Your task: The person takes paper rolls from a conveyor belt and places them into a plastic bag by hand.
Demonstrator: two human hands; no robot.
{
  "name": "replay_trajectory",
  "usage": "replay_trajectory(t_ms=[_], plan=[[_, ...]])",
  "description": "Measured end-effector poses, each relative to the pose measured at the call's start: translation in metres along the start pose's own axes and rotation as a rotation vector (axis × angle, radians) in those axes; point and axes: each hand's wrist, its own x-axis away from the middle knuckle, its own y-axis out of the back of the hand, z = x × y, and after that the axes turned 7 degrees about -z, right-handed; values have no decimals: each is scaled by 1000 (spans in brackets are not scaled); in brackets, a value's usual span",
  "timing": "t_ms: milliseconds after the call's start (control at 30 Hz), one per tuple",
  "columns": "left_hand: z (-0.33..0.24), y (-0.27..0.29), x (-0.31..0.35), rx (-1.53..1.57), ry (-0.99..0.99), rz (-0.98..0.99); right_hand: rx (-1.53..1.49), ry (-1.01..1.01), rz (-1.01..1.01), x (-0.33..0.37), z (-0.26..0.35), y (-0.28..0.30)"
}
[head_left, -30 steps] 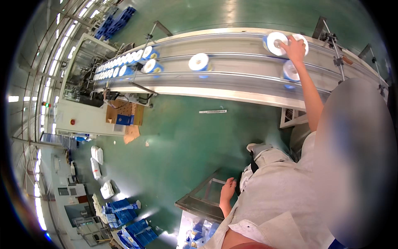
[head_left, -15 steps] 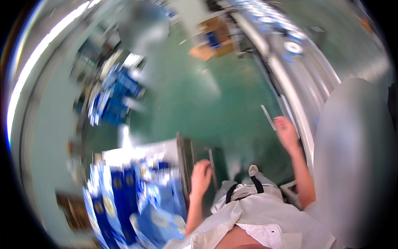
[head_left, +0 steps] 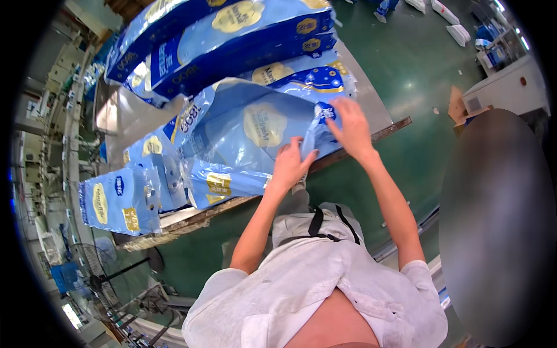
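Note:
A large light-blue plastic bag (head_left: 264,124) with a cream flower-shaped emblem lies loosely spread at the near side of the table, its mouth edge raised toward me. My left hand (head_left: 288,167) is closed on that near edge, with a fold of film standing up between thumb and fingers. To its right, my right hand (head_left: 353,129) grips the bag's right corner beside a small dark-blue mark; its fingertips are partly hidden by the film. More blue printed bags (head_left: 134,197) lie flat to the left of my hands.
Filled blue packs (head_left: 238,43) are heaped at the table's far side. The worn table edge (head_left: 383,130) runs just in front of me. A standing fan (head_left: 96,267) is at the left. A cardboard box (head_left: 458,107) and white packages (head_left: 458,35) lie on the green floor at the right.
My view has swung left from the floor and the metal conveyor to the table of bags. Both hands were apart and empty; now they hold the light-blue bag's edge.

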Motion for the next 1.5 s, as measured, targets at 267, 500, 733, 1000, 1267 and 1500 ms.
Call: replay_trajectory(t_ms=[267, 500, 733, 1000, 1267, 1500], plan=[[-13, -26, 2, 187, -302, -61, 29, -556, 192, -1, -10, -32], [11, -48, 0, 243, -441, 96, -321, -511, 182, 3, 4, -73], [28, 69, 4, 546, -68, 566, -439, -665, 319, 18, -23, -91], [88, 89, -57, 656, 210, 100, -145, 130, 16, 4, 64, -34], [31, 82, -166, 623, -333, 5, -139, 437, 447, -18, 104, -58], [77, 72, -174, -105, 79, 0, -42, 50, 266, -40, 84, -61]])
